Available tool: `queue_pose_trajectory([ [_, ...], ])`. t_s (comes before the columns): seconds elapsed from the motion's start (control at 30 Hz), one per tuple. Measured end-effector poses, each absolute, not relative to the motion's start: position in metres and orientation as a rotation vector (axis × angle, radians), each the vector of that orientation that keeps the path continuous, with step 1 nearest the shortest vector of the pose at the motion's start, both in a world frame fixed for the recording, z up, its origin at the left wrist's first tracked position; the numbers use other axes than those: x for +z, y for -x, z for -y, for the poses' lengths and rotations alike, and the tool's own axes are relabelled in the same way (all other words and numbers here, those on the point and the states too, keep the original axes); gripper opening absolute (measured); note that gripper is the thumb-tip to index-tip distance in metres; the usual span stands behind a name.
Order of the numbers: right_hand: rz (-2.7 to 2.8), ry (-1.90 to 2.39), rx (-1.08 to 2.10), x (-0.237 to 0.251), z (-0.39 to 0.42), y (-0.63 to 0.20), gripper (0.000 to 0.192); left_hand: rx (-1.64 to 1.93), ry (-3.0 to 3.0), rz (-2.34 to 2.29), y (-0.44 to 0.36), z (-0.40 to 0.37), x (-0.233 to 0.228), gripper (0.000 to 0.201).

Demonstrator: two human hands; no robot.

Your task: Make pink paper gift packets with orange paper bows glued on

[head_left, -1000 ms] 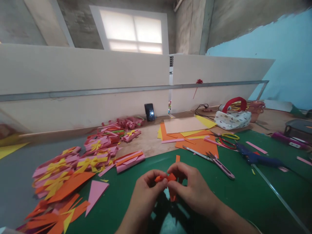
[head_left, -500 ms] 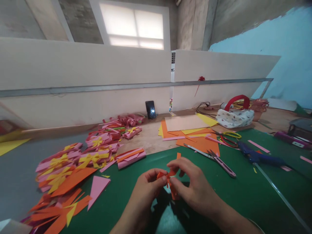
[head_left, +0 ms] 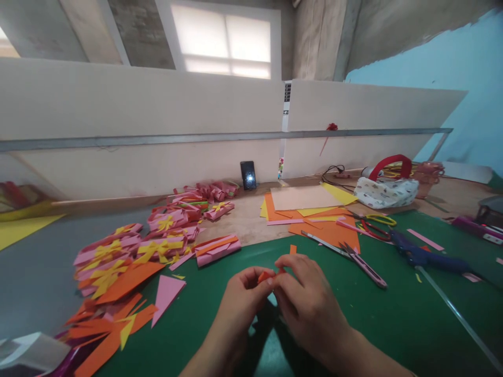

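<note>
Over the green mat (head_left: pixel 220 293), my left hand (head_left: pixel 245 298) and my right hand (head_left: pixel 310 298) meet fingertip to fingertip. Between them is a small folded orange paper piece (head_left: pixel 264 276), largely covered by my fingers. My left thumb and forefinger pinch its left side, while the right fingers close on its other side. A short orange strip (head_left: pixel 293 250) shows just beyond my right hand. Left of my hands lie a pink paper roll with an orange band (head_left: pixel 217 251) and a pink paper triangle (head_left: pixel 168 297).
Pink paper rolls with yellow bows (head_left: pixel 157 248) and orange scraps (head_left: pixel 106 327) pile up at the left. Coloured sheets (head_left: pixel 306 199), a craft knife (head_left: pixel 326 243), scissors (head_left: pixel 377 226) and a blue glue gun (head_left: pixel 428 256) lie to the right. A phone (head_left: pixel 248 175) leans at the back.
My right fingers have closed in over the orange paper, which shows less now. The orange flap hanging below my fingers is no longer visible. The whole view has shifted slightly.
</note>
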State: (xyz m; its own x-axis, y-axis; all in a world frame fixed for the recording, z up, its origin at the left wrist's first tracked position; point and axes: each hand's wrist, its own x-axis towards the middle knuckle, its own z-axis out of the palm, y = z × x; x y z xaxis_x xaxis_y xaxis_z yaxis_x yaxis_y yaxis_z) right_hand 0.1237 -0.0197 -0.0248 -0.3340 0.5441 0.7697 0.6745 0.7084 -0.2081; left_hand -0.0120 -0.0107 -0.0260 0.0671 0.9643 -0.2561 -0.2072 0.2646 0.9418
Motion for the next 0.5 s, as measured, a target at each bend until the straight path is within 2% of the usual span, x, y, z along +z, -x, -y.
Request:
queue_pose_trajectory([
  [0.2,2.036,0.931,-0.231,-0.0272,0.0203,-0.1231,0.012,1.105,-0.851,-1.143,0.0111,0.0108,-0.0262,0.023],
  [0.5,2.02,0.968,-0.397,-0.0276,0.0173,-0.122,0.025,1.098,-0.798,-1.091,0.0113,0.0101,-0.0287,0.023],
])
